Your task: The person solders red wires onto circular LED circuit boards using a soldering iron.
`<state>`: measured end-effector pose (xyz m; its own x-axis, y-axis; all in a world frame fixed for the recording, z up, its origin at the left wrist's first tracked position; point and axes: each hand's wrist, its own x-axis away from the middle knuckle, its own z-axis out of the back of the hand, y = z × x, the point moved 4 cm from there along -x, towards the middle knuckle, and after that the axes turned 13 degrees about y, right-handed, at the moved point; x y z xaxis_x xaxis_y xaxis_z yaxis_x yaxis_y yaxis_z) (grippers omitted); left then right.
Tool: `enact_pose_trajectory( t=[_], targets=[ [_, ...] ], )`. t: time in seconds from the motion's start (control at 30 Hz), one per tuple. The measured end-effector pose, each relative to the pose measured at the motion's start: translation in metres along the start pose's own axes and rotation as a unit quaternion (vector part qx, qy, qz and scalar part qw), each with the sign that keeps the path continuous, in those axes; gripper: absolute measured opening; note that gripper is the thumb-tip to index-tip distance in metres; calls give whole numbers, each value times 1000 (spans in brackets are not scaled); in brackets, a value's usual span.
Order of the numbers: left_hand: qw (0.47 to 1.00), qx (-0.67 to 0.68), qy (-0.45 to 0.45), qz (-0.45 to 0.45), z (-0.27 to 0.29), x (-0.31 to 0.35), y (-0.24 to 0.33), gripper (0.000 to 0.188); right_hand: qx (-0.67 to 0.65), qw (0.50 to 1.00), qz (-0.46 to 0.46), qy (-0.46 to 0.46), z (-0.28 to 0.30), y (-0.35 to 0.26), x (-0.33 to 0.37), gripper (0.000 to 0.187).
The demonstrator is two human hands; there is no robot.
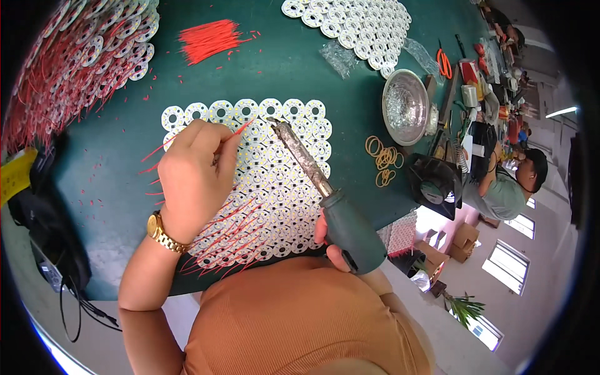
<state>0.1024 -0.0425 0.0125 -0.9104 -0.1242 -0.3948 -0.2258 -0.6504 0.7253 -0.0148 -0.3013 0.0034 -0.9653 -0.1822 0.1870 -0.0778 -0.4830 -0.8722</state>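
Note:
A panel of round white LED boards [284, 165] lies flat on the green tabletop before me, with red wires [231, 234] on its nearer rows. My left hand [197, 165], a gold watch on its wrist, is closed in a pinch on a short red wire [245, 127] over the upper left part of the panel. My right hand [331, 244] grips the dark green handle of a soldering iron [306, 161]. The iron's tip is near the red wire's end, over the upper rows; whether they touch I cannot tell. The iron hides part of the right hand.
Cut red wires [209, 40] lie in a pile at the back. Wired boards [94, 56] are heaped at the far left, bare boards [359, 25] at the back right. A metal bowl [389, 103], rubber bands [386, 159] and orange-handled scissors [444, 62] sit rightward. A co-worker [506, 190] sits beyond.

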Motion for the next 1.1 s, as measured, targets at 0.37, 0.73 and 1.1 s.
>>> enact_pose_trajectory(
  t=[0.37, 0.73, 1.1],
  targets=[
    [984, -162, -12, -68, -11, 7, 16, 12, 24, 991, 87, 97, -5, 11, 1, 63],
    [991, -136, 8, -8, 7, -5, 6, 12, 116, 988, 75, 74, -4, 12, -7, 47],
    [993, 24, -29, 111, -2, -4, 11, 7, 115, 988, 97, 32, -4, 6, -6, 53]
  ],
)
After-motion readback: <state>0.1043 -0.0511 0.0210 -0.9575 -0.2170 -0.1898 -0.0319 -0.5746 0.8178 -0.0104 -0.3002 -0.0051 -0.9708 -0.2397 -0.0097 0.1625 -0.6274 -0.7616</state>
